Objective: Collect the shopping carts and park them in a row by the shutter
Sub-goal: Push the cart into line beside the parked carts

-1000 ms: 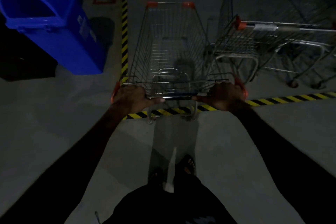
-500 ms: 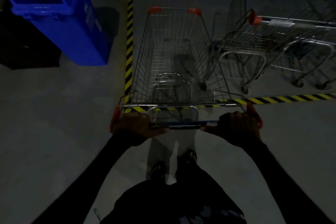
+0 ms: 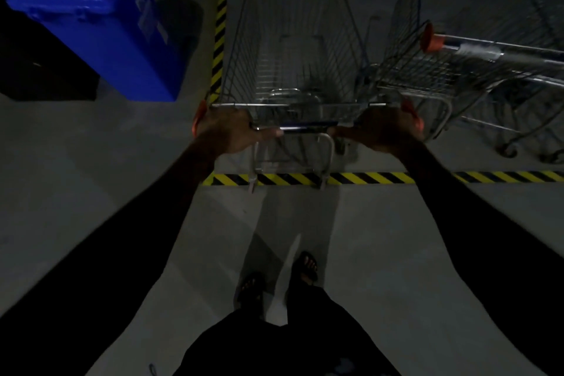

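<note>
Here, the left hand (image 3: 227, 131) and right hand (image 3: 383, 131) are gripping opposite ends of the handlebar (image 3: 308, 126) of the rigid, free-rolling wire shopping cart (image 3: 293, 49), which is standing inside the striped floor line (image 3: 366, 178) beside a parked cart (image 3: 451, 70).

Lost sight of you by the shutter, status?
Left hand and right hand grip the cart handle. Cart nosed inside striped floor tape. Parked cart close on right, blue bin left.

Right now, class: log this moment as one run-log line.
left hand: grips cart handle | right hand: grips handle | cart: inside striped tape | parked cart: right
</note>
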